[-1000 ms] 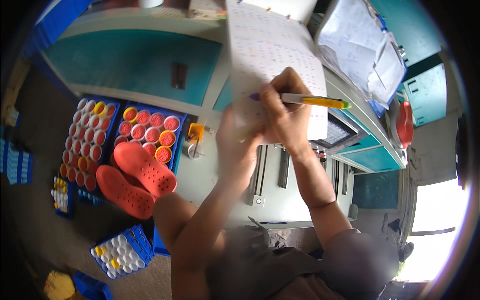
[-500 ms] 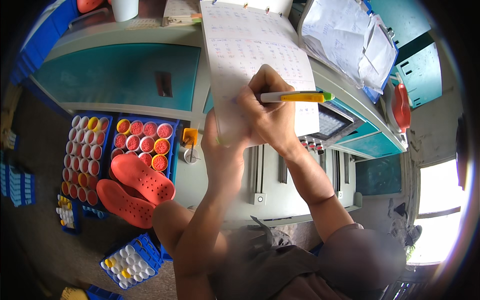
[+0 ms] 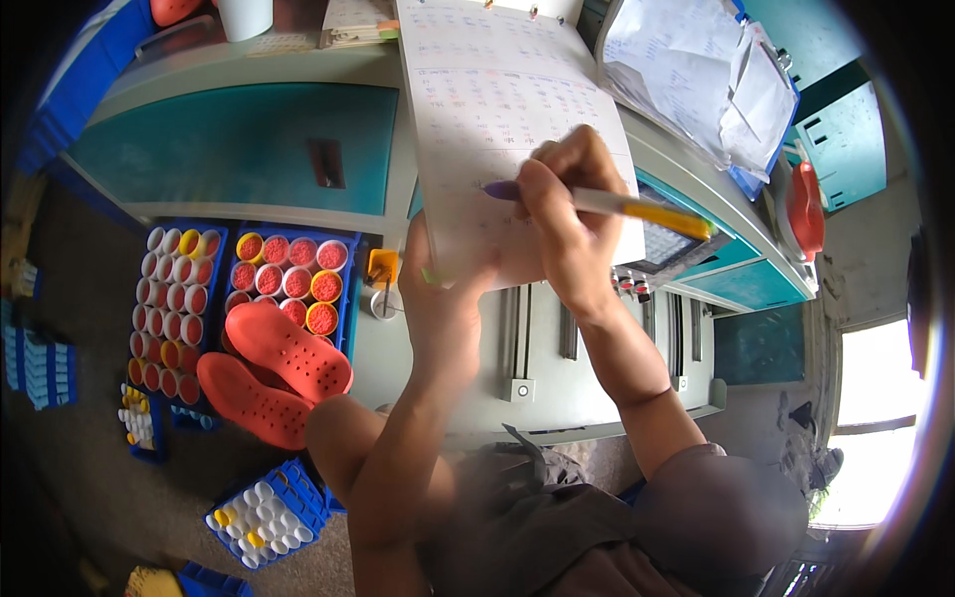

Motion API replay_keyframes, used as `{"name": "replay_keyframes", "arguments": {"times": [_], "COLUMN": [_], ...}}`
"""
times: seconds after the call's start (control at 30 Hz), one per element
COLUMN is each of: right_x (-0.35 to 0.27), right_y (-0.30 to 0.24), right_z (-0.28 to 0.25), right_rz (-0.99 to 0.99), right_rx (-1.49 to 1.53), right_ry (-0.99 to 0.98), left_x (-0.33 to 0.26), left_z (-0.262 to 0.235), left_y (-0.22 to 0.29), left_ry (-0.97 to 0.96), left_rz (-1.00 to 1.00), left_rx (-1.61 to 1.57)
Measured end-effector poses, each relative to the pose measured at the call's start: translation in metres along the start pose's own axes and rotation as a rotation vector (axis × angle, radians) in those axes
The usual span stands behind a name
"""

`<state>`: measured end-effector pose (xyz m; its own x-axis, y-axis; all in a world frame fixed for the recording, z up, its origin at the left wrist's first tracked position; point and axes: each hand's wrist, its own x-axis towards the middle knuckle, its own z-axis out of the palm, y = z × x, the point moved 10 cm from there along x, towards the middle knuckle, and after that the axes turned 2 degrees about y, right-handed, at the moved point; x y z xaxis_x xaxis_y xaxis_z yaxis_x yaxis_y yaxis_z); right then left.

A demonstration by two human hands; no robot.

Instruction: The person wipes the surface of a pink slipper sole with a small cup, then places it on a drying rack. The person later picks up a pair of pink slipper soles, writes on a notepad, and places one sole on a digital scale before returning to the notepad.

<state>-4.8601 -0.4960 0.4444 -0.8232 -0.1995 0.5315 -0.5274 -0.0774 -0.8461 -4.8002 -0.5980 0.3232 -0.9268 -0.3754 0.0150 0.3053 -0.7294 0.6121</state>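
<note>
A ring binder (image 3: 497, 109) lies tilted in front of me, its white page covered with handwritten columns in the upper part. My left hand (image 3: 445, 308) grips the page's lower left edge, fingers partly hidden behind the paper. Pinched in my right hand (image 3: 572, 224), over the lower half of the page, is a pen (image 3: 600, 202) with a white and yellow barrel and a purple tip. The pen is blurred by motion, and I cannot tell whether its tip touches the paper.
Left stand blue crates (image 3: 214, 328) of white and yellow cups, many holding red pellets. Two red perforated shoe pieces (image 3: 288, 350) lie over them. A small white cup (image 3: 382, 305) is near my left wrist. Papers on a clipboard (image 3: 686, 80) sit at the upper right, beside a control panel (image 3: 662, 234).
My right hand and the pen have moved to the right, and the purple tip now shows. The left hand stays on the page's edge.
</note>
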Motion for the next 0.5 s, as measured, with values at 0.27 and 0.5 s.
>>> {"name": "replay_keyframes", "arguments": {"times": [0.27, 0.5], "right_x": [-0.123, -0.142], "right_y": [-0.093, -0.140], "right_z": [0.094, 0.106], "right_rz": [0.570, 0.553], "right_rx": [1.247, 1.565], "right_ry": [-1.060, -1.189], "left_x": [0.003, -0.004], "left_z": [-0.011, -0.011], "left_y": [0.002, 0.011], "left_ry": [0.073, -0.010], "left_rz": [-0.005, 0.148], "left_rx": [-0.188, -0.060]}}
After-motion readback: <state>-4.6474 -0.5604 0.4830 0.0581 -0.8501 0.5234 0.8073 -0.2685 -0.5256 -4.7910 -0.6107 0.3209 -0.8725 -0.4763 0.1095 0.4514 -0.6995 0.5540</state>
